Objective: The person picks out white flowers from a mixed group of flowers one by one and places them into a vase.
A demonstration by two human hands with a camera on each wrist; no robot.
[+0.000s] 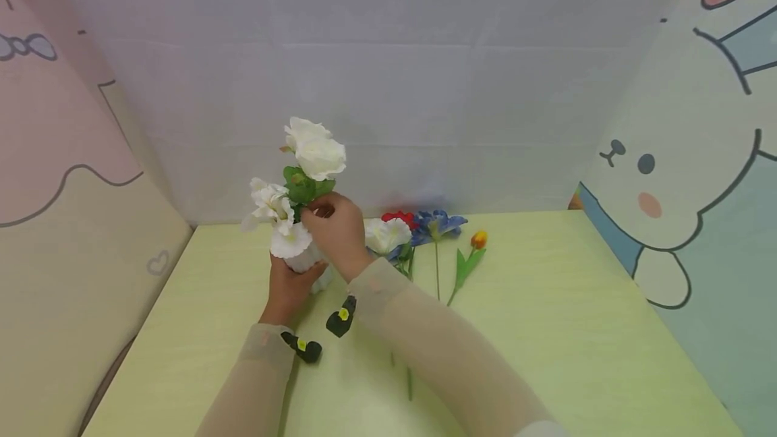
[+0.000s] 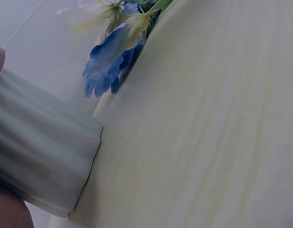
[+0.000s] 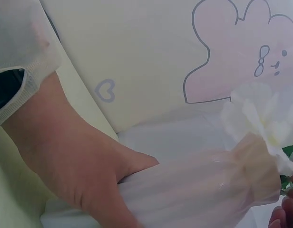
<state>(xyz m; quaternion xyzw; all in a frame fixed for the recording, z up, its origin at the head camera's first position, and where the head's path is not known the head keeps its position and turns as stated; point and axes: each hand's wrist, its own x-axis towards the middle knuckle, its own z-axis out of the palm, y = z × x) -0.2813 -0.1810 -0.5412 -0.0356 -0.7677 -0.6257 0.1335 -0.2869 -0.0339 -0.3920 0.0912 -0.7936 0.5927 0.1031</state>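
Note:
My left hand [image 1: 286, 294] is wrapped around a white fluted vase [image 3: 199, 185], which stands upright on the table. A white flower with loose, wavy petals [image 1: 272, 202] leans out over the left of the vase's mouth. Just above that mouth, my right hand [image 1: 338, 229] pinches the green stem of a white rose between thumb and fingers. The rose's full blooms [image 1: 317, 150] and green leaves [image 1: 300, 186] rise above the fingertips. The lower part of its stem is hidden behind the hand and the vase.
Right of the vase, loose flowers lie on the pale yellow table [image 1: 546, 329]: a white bloom [image 1: 387, 235], a red one [image 1: 400, 218], blue ones [image 1: 446, 224] and an orange-yellow tulip [image 1: 479, 240]. A white backdrop [image 1: 461, 106] stands behind, with cartoon-printed panels at both sides.

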